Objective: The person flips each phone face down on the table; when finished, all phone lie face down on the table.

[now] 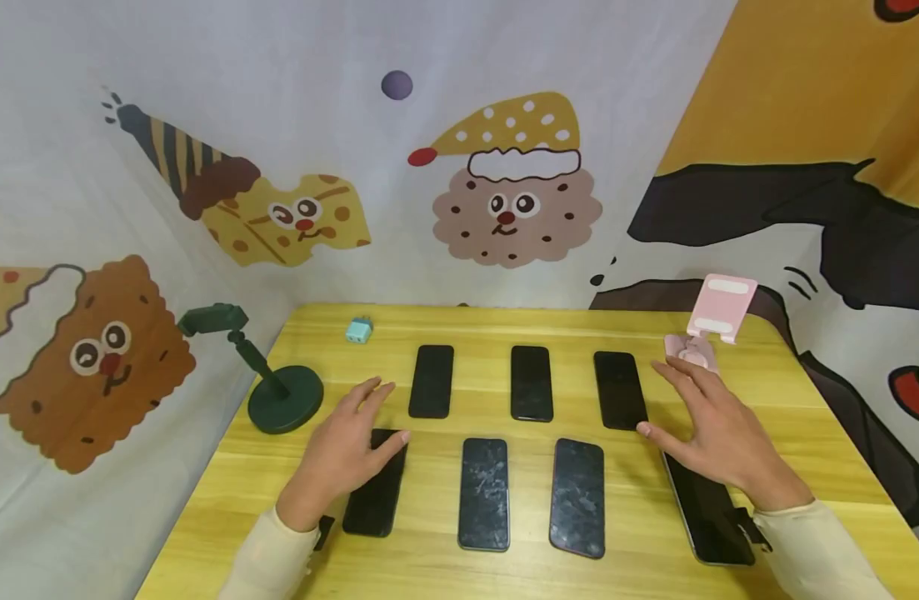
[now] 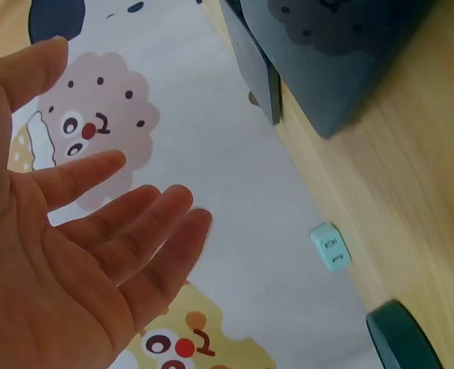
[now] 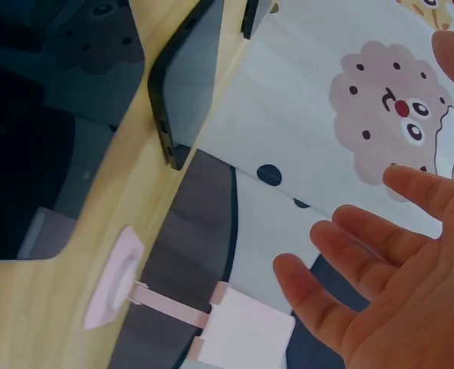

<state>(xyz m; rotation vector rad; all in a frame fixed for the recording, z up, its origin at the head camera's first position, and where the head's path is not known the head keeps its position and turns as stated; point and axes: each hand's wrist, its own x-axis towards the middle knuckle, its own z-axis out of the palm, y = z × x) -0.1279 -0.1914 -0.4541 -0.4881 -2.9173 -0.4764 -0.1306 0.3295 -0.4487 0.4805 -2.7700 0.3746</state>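
My left hand point(image 1: 344, 450) hovers over a black phone point(image 1: 374, 500) at the left, fingers spread and nothing in its grasp. On the right, my other hand point(image 1: 717, 429) is held over a larger dark phone or tablet point(image 1: 706, 512), its palm partly covering it. In the wrist views the left hand point(image 2: 81, 246) and right hand point(image 3: 400, 269) both have relaxed, apart fingers. Two phones with smudged screens, one left point(image 1: 484, 496) and one right point(image 1: 577, 500), lie between the hands. Behind them is a row of three black phones: left point(image 1: 432, 382), middle point(image 1: 531, 383) and right point(image 1: 620, 390).
A dark green stand point(image 1: 285, 400) with a jointed arm is at the table's left edge. A small mint plug adapter point(image 1: 359, 330) sits at the back left. The pink phone stand point(image 1: 721, 307) is at the back right. A cartoon-printed cloth point(image 1: 339, 108) hangs behind the wooden table point(image 1: 504, 575).
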